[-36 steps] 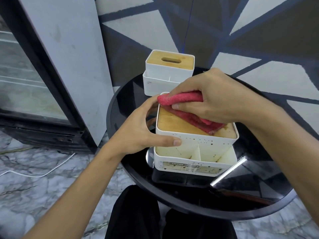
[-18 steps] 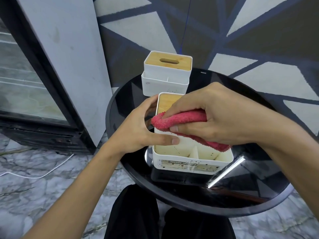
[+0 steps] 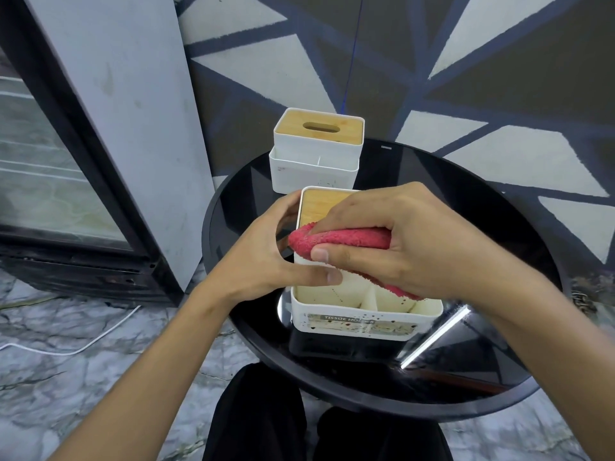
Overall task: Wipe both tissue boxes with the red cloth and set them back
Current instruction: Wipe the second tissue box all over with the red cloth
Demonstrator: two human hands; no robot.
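Two full grips: right hand (image 3: pixel 416 241), fuzzy red cloth (image 3: pixel 346 239); left hand (image 3: pixel 263 261), seemingly wood-topped box (image 3: pixel 366 316).

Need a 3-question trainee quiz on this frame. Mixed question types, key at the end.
1. True or false: the right hand grips the red cloth.
2. What does the left hand hold? A) the near tissue box B) the red cloth C) nothing
3. Short answer: what does the far tissue box stand on?

Key: 1 true. 2 A, thumb on its front wall, fingers round its far side. 3 The black round table.
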